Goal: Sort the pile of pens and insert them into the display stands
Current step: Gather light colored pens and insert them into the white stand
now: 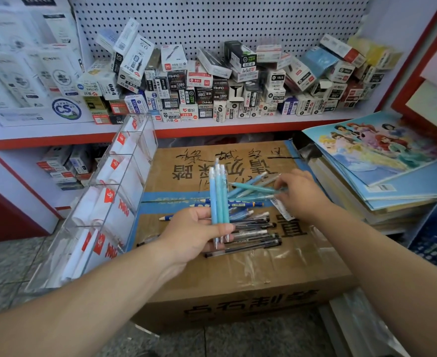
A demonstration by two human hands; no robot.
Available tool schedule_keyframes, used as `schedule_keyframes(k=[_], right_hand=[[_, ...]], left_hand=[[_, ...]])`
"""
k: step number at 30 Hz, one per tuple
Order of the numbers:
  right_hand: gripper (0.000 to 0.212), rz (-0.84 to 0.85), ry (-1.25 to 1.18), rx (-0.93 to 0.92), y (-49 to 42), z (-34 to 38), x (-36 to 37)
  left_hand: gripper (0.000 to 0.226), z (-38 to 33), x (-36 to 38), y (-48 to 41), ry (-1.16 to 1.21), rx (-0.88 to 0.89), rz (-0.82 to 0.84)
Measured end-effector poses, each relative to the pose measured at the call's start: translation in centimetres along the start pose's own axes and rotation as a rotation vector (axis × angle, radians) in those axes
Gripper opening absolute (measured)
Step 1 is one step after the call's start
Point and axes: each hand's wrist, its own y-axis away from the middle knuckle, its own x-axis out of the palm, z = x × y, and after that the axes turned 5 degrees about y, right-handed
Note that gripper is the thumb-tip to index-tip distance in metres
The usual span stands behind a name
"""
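Pile of mixed blue, teal and black plastic pens lies at frame centre on a brown cardboard box. The left hand, fingers curled, grips a bundle of light-blue pens upright above the pile. The right hand pinches a teal pen between its fingers at the pile's upper right. A clear acrylic compartmented display stand sits tilted just left of the box
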Motion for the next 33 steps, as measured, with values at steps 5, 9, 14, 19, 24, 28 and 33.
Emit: schedule_keyframes(k=[5, 9, 14, 19, 24, 28, 33], right_hand=[[0.008, -0.052, -0.146, 0.072, 0.9, -0.1, -0.5], [0.004, -0.104, -0.497, 0.156, 1.3, 0.6, -2.3], [0.012, -0.015, -1.228, 0.204, 2.2, 1.9, -5.4], [0.032, 0.097, -1.038, 0.079, 4.2, 3.2, -5.3], [0.028, 0.077, -0.944, 0.022, 5.5, 6.5, -4.6], [0.025, 0.003, -0.867, 0.018, 5.5, 8.0, -4.5], [0.024, -0.043, -0.878, 0.032, 5.7, 8.8, -4.2]], left_hand=[[0.031, -0.1, 0.0, 0.1, 0.003, 0.011, -0.007], [0.028, -0.3, -0.1, 0.2, -0.014, 0.029, -0.012], [0.023, -0.4, -0.3, 0.1, 0.009, 0.029, -0.024], [0.025, -0.1, -0.1, 0.5, 0.012, 0.012, 0.029], [0.028, 0.1, 0.8, 1.0, -0.101, 0.034, 0.142], [0.032, 0.4, 1.1, 1.4, -0.114, 0.051, 0.172], [0.032, 0.3, 0.6, 1.5, -0.096, 0.04, 0.185]])
